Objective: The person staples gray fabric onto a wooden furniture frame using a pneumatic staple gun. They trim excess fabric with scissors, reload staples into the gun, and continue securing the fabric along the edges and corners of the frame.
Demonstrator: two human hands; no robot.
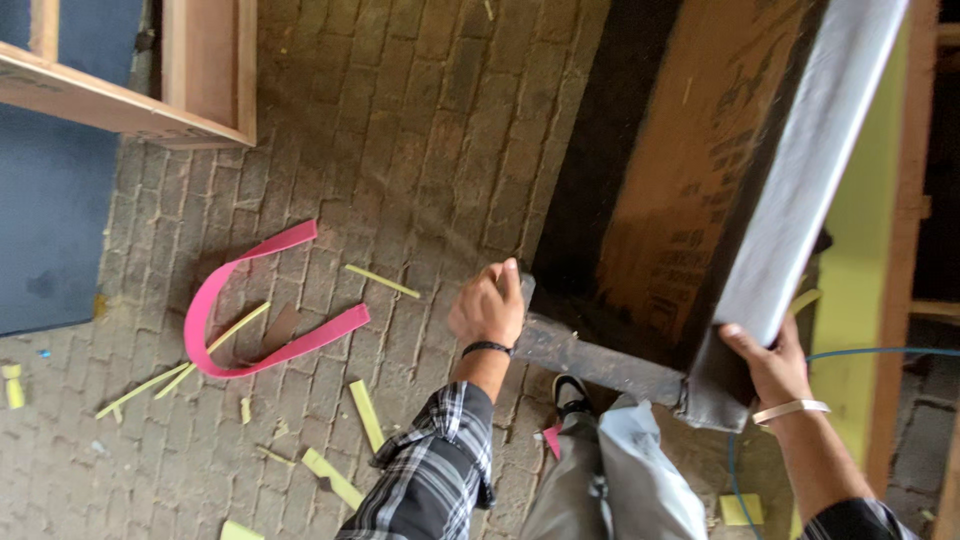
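Note:
A large board (pixel 700 190) with a brown face and a grey laminated edge is held tilted above the brick floor. My left hand (pixel 488 305) grips its lower left corner, with a black band on that wrist. My right hand (pixel 768 362) holds the lower right corner from underneath, thumb on the grey edge, and a light bracelet circles the wrist. My plaid sleeve, grey trousers and one shoe show below the board.
A curved pink strip (pixel 262 335) lies on the brick floor (pixel 400 150) among several yellow offcuts (pixel 365 412). A wooden frame (pixel 205 75) and a blue panel (pixel 50 220) stand at the top left. A yellow-green panel (pixel 862 260) and blue cable (pixel 880 352) are at the right.

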